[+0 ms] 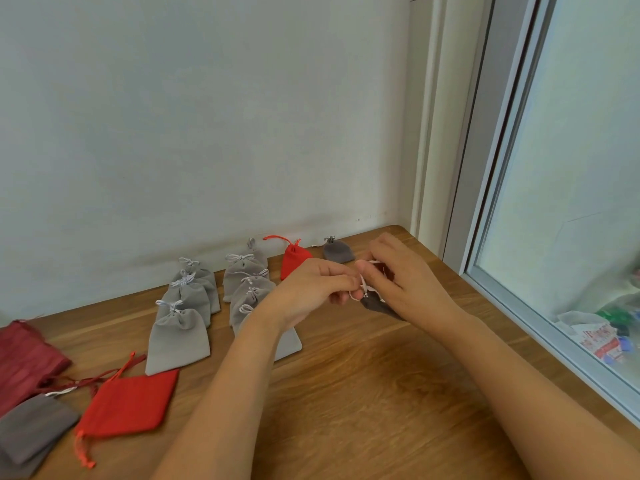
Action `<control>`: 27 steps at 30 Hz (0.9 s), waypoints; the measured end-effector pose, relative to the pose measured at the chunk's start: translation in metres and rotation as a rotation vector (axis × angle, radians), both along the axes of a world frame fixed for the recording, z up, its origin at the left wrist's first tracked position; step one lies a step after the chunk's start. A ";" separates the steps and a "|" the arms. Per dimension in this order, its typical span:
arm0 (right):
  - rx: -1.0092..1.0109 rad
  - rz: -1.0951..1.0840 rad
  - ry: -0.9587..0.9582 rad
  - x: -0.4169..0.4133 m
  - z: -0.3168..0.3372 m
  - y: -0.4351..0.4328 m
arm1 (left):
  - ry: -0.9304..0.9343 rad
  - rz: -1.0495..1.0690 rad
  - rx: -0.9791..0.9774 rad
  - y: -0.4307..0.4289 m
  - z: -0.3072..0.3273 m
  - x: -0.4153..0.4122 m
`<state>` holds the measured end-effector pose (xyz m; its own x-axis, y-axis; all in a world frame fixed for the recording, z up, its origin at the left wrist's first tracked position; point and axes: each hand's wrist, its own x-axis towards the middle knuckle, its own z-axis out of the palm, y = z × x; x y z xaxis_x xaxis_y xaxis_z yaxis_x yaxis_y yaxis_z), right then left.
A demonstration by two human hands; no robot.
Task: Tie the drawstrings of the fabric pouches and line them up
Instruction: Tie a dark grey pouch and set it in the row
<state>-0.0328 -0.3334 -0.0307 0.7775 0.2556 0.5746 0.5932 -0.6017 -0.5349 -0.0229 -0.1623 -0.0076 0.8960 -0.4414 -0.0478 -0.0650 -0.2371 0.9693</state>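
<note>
My left hand [313, 289] and my right hand [401, 278] meet above the wooden table [363, 393], both pinching the pale drawstring [363, 289] of a small dark grey pouch [375, 304]. The pouch hangs below my fingers, mostly hidden by my right hand. Tied light grey pouches [178, 337] lie in two rows running toward the wall. A tied red pouch [294, 258] and a tied dark grey pouch [337, 250] sit near the wall. An untied red pouch [130, 407] and an untied dark grey pouch [33, 427] lie at the front left.
A dark red fabric bag [24, 355] lies at the far left edge. The wall runs along the back of the table, and a window frame [540, 323] borders its right side.
</note>
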 end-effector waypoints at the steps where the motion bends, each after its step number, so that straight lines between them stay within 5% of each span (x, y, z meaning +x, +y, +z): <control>1: 0.017 -0.005 0.016 0.001 0.000 0.000 | -0.002 -0.025 0.005 0.000 0.001 -0.001; 9: 0.345 0.056 0.302 -0.001 0.006 0.001 | -0.077 0.178 -0.022 0.001 -0.004 0.006; 14: 0.249 -0.032 0.233 -0.002 0.006 0.000 | -0.097 0.229 -0.033 -0.001 -0.005 0.006; 20: -0.133 -0.146 0.087 0.002 0.004 -0.001 | -0.060 0.248 -0.043 -0.003 -0.006 0.006; 27: -0.019 -0.123 0.056 -0.002 0.003 0.005 | 0.254 0.176 -0.140 0.001 -0.009 0.010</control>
